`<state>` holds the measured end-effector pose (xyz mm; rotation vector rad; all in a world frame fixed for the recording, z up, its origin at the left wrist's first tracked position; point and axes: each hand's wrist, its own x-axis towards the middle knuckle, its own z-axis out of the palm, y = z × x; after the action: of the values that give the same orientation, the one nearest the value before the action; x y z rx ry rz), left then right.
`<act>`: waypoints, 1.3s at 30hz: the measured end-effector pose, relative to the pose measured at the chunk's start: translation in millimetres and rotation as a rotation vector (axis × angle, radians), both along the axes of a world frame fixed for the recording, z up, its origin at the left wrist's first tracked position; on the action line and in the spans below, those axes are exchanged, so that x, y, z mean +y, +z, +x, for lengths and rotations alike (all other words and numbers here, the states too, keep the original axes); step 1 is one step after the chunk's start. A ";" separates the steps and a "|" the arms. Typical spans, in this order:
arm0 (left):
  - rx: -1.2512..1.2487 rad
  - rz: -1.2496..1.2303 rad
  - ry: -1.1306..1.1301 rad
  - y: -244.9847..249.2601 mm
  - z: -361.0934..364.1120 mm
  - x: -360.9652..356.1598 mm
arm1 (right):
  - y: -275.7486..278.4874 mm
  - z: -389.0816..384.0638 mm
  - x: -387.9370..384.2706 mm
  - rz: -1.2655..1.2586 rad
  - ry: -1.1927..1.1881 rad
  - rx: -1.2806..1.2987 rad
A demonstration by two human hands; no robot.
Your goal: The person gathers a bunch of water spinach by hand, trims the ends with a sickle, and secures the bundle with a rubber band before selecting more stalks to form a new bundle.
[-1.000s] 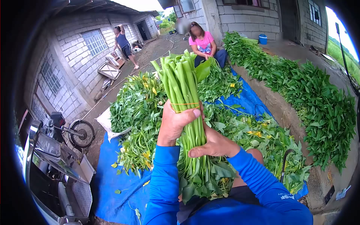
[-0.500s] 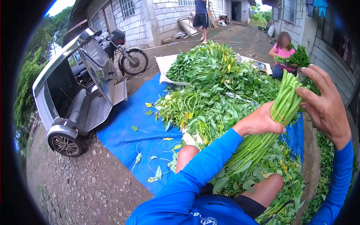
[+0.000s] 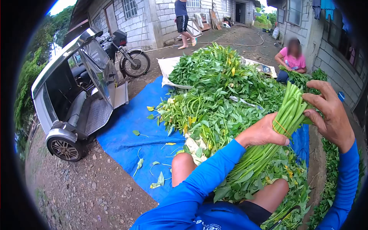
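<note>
A thick bundle of long-stemmed leafy greens (image 3: 292, 102) is held tilted in front of me, its cut stem ends up and leaves down toward my lap. My left hand (image 3: 264, 130) is closed around the stems. An orange rubber band (image 3: 281, 128) circles them beside my left thumb. At the upper right of the bundle, my right hand (image 3: 329, 111) is curved with thumb and fingers apart, its fingertips at the stems' side. I cannot make out anything gripped in it.
A large heap of greens (image 3: 214, 84) covers much of the blue tarp (image 3: 126, 126). A motorcycle sidecar (image 3: 84, 96) stands at the left. A person in a pink shirt (image 3: 293, 59) sits at the right, holding greens. Another person (image 3: 182, 19) is near the block wall.
My right hand has lowered slightly along the stems. The seated person has lowered their greens. The person at the back has moved left.
</note>
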<state>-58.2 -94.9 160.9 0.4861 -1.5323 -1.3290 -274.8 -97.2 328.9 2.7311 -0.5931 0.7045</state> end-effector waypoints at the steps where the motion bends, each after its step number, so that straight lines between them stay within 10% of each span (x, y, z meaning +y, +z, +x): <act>1: 0.016 -0.011 0.000 -3.0 0.1 0.2 | -3.2 1.2 -0.9 0.026 0.009 -0.017; 10: -0.018 -0.008 -0.030 -8.2 1.4 6.9 | -12.2 3.9 -15.2 0.428 0.127 -0.188; 29: -0.057 0.120 -0.043 -9.4 -16.3 2.7 | -33.7 -19.1 -18.6 0.231 0.099 -0.201; 39: -0.101 0.255 -0.399 -44.0 -38.4 1.2 | -114.0 -19.6 -41.7 0.631 0.198 -0.837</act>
<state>-96.7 -93.7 116.8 0.4236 -1.6050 -1.8476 -294.4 -138.9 214.9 2.9653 -0.8134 2.0576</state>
